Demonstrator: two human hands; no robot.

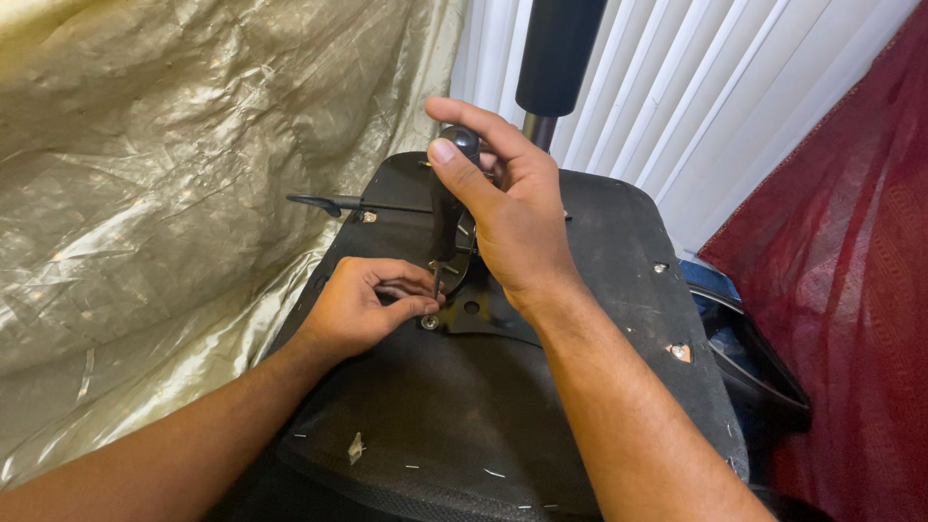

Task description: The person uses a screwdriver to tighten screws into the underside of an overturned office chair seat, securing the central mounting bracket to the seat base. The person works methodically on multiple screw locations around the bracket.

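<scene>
Right hand: my right hand (512, 208) wraps around the black handle of a screwdriver (447, 208), thumb pressed over its rounded top, holding it upright.
Left hand: my left hand (362, 304) pinches narrowly around the screwdriver's lower shaft, fingertips just beside the bolt (430, 322).
Bolt: it sits in the near-left corner of the black metal plate (488, 319), directly under the screwdriver tip, between my two hands.
Seat: the upturned chair seat underside (435, 416) carries the plate; its gas cylinder (559, 58) rises at the far side.
Lever: a thin black lever (333, 203) sticks out left.
Surroundings: crinkled plastic sheet (145, 193) left, red fabric (851, 290) right.
</scene>
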